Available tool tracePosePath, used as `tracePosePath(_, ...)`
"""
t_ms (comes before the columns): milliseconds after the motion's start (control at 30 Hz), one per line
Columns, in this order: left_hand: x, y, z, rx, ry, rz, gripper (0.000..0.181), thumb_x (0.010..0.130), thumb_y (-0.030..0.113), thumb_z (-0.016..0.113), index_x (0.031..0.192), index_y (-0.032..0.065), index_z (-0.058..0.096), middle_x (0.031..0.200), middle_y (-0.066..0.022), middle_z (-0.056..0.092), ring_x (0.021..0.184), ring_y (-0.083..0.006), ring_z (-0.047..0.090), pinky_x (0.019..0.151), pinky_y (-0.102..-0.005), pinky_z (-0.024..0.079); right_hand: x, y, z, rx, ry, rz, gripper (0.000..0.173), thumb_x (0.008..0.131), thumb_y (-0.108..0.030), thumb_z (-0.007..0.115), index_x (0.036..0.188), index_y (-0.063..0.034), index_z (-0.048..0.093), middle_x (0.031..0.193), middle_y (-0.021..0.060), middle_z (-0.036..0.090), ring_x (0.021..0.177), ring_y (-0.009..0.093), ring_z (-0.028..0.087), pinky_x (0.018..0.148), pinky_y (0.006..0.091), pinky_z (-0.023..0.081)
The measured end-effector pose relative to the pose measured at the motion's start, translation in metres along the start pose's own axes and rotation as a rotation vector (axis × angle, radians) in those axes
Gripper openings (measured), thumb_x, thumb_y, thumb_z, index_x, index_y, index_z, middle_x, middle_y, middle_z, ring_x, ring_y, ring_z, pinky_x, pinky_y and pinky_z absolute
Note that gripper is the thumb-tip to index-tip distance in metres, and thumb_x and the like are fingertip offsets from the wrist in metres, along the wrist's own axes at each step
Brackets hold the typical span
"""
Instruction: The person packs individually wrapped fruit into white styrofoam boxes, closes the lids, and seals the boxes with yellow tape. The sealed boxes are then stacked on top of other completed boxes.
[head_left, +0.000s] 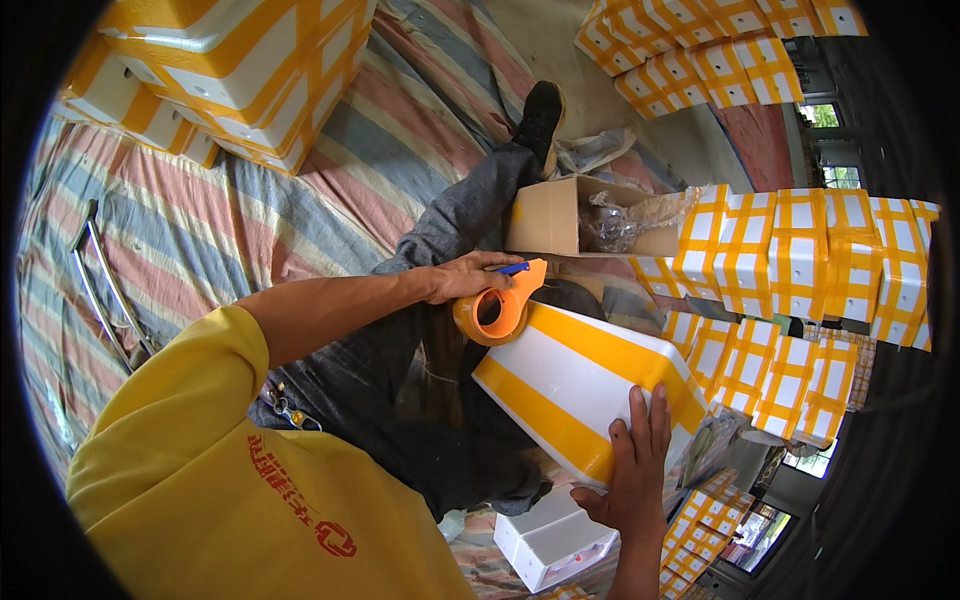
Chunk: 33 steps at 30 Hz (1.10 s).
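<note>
My left hand (469, 277) grips an orange tape dispenser (529, 283) with a blue part at its top. The roll end of the dispenser is at the near upper corner of a white foam box (559, 369). Two wide strips of yellow-orange tape run along the box's upward face, and more tape crosses its far end. My right hand (634, 476) lies against the far lower side of this box, fingers spread, with the thumb near its lower corner. The box is tilted between my legs; what supports it is mostly hidden.
An open cardboard box (544, 217) holding clear plastic stands beyond my left hand. Stacks of taped foam boxes (799, 251) rise ahead, and a tall stack (232, 82) stands at upper left. An untaped white foam box (551, 532) sits below. Striped tarpaulin (360, 161) covers the floor.
</note>
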<state>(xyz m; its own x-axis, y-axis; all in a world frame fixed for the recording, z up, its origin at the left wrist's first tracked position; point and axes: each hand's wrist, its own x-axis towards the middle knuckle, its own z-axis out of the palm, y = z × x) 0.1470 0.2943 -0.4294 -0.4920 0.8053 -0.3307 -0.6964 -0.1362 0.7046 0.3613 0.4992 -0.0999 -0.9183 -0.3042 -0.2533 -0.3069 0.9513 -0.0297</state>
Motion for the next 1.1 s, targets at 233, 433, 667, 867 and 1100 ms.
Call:
tracePosePath(233, 0.007, 0.012, -0.005, 0.333, -0.209, -0.133, 0.069, 0.102, 0.041, 0.073, 0.164, 0.0168, 0.054, 0.157, -0.0138, 0.059, 0.143, -0.0242, 0.057, 0.124, -0.0330, 0.041, 0.005, 0.005, -0.014, -0.016, -0.099, -0.044, 0.081, 0.099, -0.082, 0.054, 0.126, -0.0070, 0.062, 0.170, 0.0176, 0.044, 0.162, 0.051, 0.028, 0.130, 0.0679, 0.022)
tracePosePath(433, 0.016, 0.032, -0.011, 0.452, -0.275, -0.165, 0.074, 0.100, 0.046, 0.073, 0.164, 0.0140, 0.054, 0.157, -0.0157, 0.059, 0.142, -0.0250, 0.058, 0.123, -0.0327, 0.042, 0.036, 0.022, -0.036, -0.142, -0.232, -0.279, 0.078, 0.094, -0.084, 0.060, 0.125, -0.0120, 0.066, 0.162, 0.0090, 0.055, 0.162, 0.042, 0.033, 0.133, 0.0579, 0.024)
tracePosePath(667, 0.027, 0.049, -0.009, 0.422, -0.303, -0.304, 0.072, 0.103, 0.039, 0.072, 0.163, 0.0066, 0.053, 0.149, -0.0121, 0.064, 0.131, -0.0199, 0.063, 0.113, -0.0301, 0.050, 0.087, 0.029, -0.041, -0.023, -0.153, -0.304, 0.087, 0.085, -0.083, 0.070, 0.118, -0.0031, 0.067, 0.135, 0.0148, 0.065, 0.140, 0.043, 0.053, 0.128, 0.0601, 0.030)
tracePosePath(867, -0.008, 0.057, -0.016, 0.494, -0.335, -0.399, 0.067, 0.105, 0.034, 0.070, 0.162, 0.0034, 0.053, 0.142, -0.0101, 0.068, 0.124, -0.0164, 0.064, 0.105, -0.0302, 0.054, 0.113, 0.099, -0.042, -0.079, 0.009, 0.171, 0.071, 0.095, -0.066, 0.067, 0.114, 0.0030, 0.068, 0.119, 0.0228, 0.068, 0.127, 0.043, 0.061, 0.115, 0.0556, 0.042)
tracePosePath(1100, -0.070, 0.056, -0.007, 0.626, -0.362, -0.320, 0.068, 0.103, 0.036, 0.073, 0.161, 0.0057, 0.056, 0.137, -0.0140, 0.070, 0.121, -0.0216, 0.066, 0.108, -0.0335, 0.052, 0.040, 0.255, -0.012, 0.506, -0.205, 1.265, 0.103, 0.107, -0.083, 0.018, 0.145, -0.0002, 0.067, 0.137, 0.0250, 0.072, 0.128, 0.041, 0.069, 0.109, 0.0524, 0.052)
